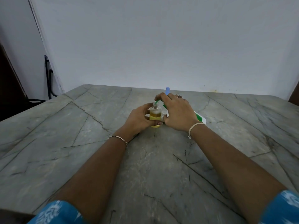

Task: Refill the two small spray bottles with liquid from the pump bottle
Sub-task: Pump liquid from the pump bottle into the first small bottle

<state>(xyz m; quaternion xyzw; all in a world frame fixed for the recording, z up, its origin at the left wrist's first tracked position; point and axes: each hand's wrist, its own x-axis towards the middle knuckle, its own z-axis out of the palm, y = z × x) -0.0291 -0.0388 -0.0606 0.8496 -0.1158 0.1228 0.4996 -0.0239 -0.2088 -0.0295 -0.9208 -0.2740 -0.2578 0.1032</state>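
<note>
While the small spray bottle [155,112] sits uncapped and roughly half full of yellow liquid, I judge the first refill underway, the second not started. My left hand [140,119] wraps its body, upright on the stone table [80,126]. My right hand [176,110] presses the pump bottle [200,118], its green spout [156,101] at the neck. A blue cap [167,90] shows behind.

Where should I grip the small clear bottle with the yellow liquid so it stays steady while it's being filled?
Grip the small clear bottle around its lower body, from the left, as the left hand does now. It stands upright with its neck open and the green spout at the mouth, under the right hand, so the top must stay clear.
</note>
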